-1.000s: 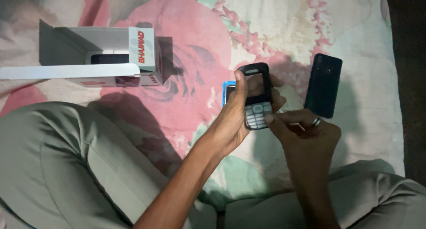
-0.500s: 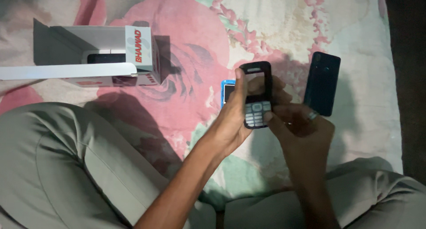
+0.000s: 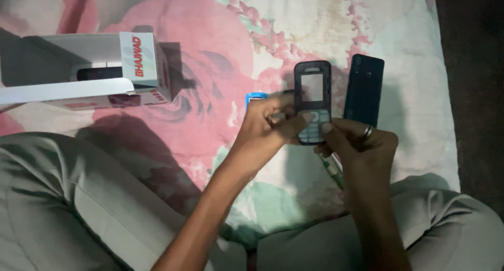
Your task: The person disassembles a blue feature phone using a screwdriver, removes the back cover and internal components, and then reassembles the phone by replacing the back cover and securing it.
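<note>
Both hands, left [image 3: 270, 125] and right [image 3: 357, 142], pinch the keypad phone [image 3: 313, 100] beside a dark slab [image 3: 363, 90].

I seem to be in a home, seated on a bed, floral bedsheet [image 3: 220, 34] in pink, cream and pale green spread under me, open white cardboard box [image 3: 89, 71] lying on it, dim indoor light, dark floor [image 3: 472, 92] alongside.

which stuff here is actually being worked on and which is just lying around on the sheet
In hand:
- keypad phone, held by the left hand and right hand

Lying about:
- dark smartphone, flat on the floral sheet
- small blue thing, partly hidden behind the left hand
- open white box
</note>
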`<state>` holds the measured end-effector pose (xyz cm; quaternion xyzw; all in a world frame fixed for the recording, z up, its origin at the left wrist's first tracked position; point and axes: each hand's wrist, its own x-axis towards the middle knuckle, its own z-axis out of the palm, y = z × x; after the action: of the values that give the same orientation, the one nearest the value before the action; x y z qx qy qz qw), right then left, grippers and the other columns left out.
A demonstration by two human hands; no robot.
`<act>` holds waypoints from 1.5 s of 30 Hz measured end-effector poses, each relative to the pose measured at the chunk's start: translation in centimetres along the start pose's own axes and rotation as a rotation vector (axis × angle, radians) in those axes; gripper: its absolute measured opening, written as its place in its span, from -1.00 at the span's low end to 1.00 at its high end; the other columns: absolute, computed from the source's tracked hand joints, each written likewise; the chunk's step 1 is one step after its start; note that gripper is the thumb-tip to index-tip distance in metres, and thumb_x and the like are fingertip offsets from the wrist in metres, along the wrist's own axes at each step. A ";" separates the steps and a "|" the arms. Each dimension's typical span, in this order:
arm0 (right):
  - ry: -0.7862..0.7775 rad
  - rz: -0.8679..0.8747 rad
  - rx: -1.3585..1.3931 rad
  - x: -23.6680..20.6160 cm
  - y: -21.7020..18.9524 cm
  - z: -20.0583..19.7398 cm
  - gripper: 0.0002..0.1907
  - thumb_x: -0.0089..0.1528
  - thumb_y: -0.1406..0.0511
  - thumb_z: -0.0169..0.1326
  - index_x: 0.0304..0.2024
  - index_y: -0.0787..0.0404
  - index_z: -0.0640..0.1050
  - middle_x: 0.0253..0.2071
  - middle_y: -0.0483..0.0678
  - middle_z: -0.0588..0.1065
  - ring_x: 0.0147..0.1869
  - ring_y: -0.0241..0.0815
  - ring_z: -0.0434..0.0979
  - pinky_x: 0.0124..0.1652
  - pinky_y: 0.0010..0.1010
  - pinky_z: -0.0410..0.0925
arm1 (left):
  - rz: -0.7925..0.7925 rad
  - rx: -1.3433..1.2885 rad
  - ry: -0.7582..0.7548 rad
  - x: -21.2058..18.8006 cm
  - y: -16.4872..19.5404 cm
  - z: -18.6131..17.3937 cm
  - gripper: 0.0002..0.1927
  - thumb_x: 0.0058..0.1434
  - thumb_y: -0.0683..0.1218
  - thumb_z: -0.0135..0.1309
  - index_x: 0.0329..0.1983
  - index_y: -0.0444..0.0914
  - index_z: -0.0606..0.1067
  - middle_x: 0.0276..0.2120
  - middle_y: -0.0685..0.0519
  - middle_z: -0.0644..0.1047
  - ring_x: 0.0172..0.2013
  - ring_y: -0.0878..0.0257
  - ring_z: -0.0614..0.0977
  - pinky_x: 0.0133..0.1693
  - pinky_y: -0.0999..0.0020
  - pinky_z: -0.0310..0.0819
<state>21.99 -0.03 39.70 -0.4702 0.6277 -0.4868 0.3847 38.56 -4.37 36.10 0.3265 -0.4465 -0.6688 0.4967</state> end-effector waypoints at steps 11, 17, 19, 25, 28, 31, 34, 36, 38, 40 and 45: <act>0.082 0.091 -0.099 -0.1 -0.8 0.9 -0.73 0.17 0.40 0.28 -0.10 0.44 0.66 -0.56 -0.03 0.56 -0.59 -0.37 0.43 -0.58 -0.54 0.25 | -0.027 0.159 0.001 -0.2 1.4 0.4 -0.84 0.20 -0.26 0.22 -0.16 -0.43 0.63 -0.39 0.01 0.63 -0.43 0.33 0.64 -0.42 0.38 0.61; 0.039 0.045 -0.035 0.1 0.1 0.5 -0.75 0.23 0.39 0.20 -0.08 0.44 0.64 -0.53 -0.06 0.59 -0.56 -0.37 0.49 -0.54 -0.54 0.29 | 0.035 0.254 0.092 -0.2 2.0 0.7 -0.88 0.11 -0.26 0.30 -0.31 -0.42 0.62 -0.45 0.01 0.63 -0.49 0.33 0.66 -0.48 0.43 0.61; -0.003 0.044 0.013 0.7 1.3 0.1 -0.70 0.27 0.39 0.15 0.03 0.42 0.61 -0.40 -0.07 0.56 -0.40 -0.36 0.51 -0.40 -0.52 0.37 | 0.009 0.162 0.081 -0.2 2.1 0.4 -0.90 0.10 -0.27 0.29 -0.33 -0.42 0.63 -0.41 0.02 0.65 -0.47 0.33 0.68 -0.46 0.44 0.68; -0.352 0.291 0.556 2.1 4.5 0.6 -0.56 0.49 0.20 -0.24 0.27 0.38 0.34 0.08 0.07 0.47 0.13 -0.11 0.46 0.15 -0.28 0.34 | -0.075 0.023 0.074 -0.1 1.8 -0.1 -0.93 0.11 -0.30 0.27 -0.35 -0.43 0.60 -0.43 0.03 0.61 -0.45 0.32 0.67 -0.42 0.39 0.73; -0.367 0.421 0.906 1.4 4.0 1.4 -0.48 0.49 0.15 -0.36 0.36 0.36 0.25 0.24 0.12 0.37 0.31 -0.04 0.36 0.31 -0.15 0.23 | -0.016 0.046 0.060 -0.1 2.0 -0.3 -0.82 0.15 -0.31 0.26 -0.52 -0.46 0.53 -0.48 0.07 0.54 -0.47 0.36 0.63 -0.45 0.41 0.69; -0.351 0.427 0.879 0.6 2.4 2.0 -0.48 0.46 0.16 -0.40 0.36 0.29 0.24 0.27 0.13 0.36 0.38 0.01 0.33 0.35 -0.01 0.20 | -0.002 0.024 0.086 -0.3 2.6 -0.2 -0.75 0.16 -0.33 0.25 -0.61 -0.45 0.48 -0.58 0.04 0.53 -0.58 0.34 0.61 -0.55 0.43 0.55; -0.352 0.425 0.920 0.4 1.1 2.3 -0.49 0.45 0.17 -0.39 0.36 0.30 0.24 0.30 0.16 0.36 0.41 0.06 0.32 0.36 0.08 0.19 | 0.018 0.100 0.140 -0.5 2.9 0.1 -0.68 0.11 -0.33 0.26 -0.70 -0.41 0.42 -0.60 0.05 0.54 -0.62 0.37 0.60 -0.60 0.43 0.54; -0.355 0.412 0.947 0.4 0.9 2.5 -0.48 0.44 0.18 -0.37 0.37 0.31 0.24 0.32 0.19 0.36 0.43 0.07 0.32 0.37 0.09 0.18 | 0.047 0.199 0.167 -0.6 2.8 0.1 -0.61 0.06 -0.33 0.29 -0.76 -0.40 0.35 -0.60 0.06 0.54 -0.62 0.37 0.62 -0.63 0.44 0.52; -0.351 0.403 0.972 0.5 1.0 2.6 -0.48 0.43 0.18 -0.36 0.37 0.31 0.24 0.33 0.23 0.36 0.45 0.06 0.32 0.38 0.05 0.19 | 0.143 0.259 0.180 -0.4 2.4 0.0 -0.62 0.05 -0.29 0.32 -0.74 -0.37 0.38 -0.58 0.06 0.54 -0.61 0.37 0.61 -0.60 0.46 0.48; -0.363 0.424 1.117 0.5 1.3 2.5 -0.50 0.49 0.17 -0.33 0.37 0.33 0.25 0.31 0.21 0.36 0.39 0.09 0.35 0.37 0.05 0.21 | 0.135 0.231 0.236 0.0 1.8 -0.5 -0.63 0.11 -0.21 0.30 -0.71 -0.35 0.40 -0.58 0.06 0.55 -0.62 0.38 0.57 -0.59 0.47 0.41; -0.336 0.467 1.224 0.5 1.5 1.4 -0.47 0.47 0.13 -0.27 0.34 0.36 0.33 0.25 0.28 0.42 0.27 0.11 0.46 0.22 -0.09 0.28 | -0.157 0.279 0.530 0.4 0.2 -2.4 -0.53 0.38 0.05 0.11 -0.47 -0.45 0.54 -0.50 -0.18 0.57 -0.54 0.21 0.52 -0.44 0.27 0.39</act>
<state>22.87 -0.79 37.86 -0.0888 0.2556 -0.5792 0.7690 40.63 -5.38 35.33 0.5880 -0.3626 -0.5288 0.4931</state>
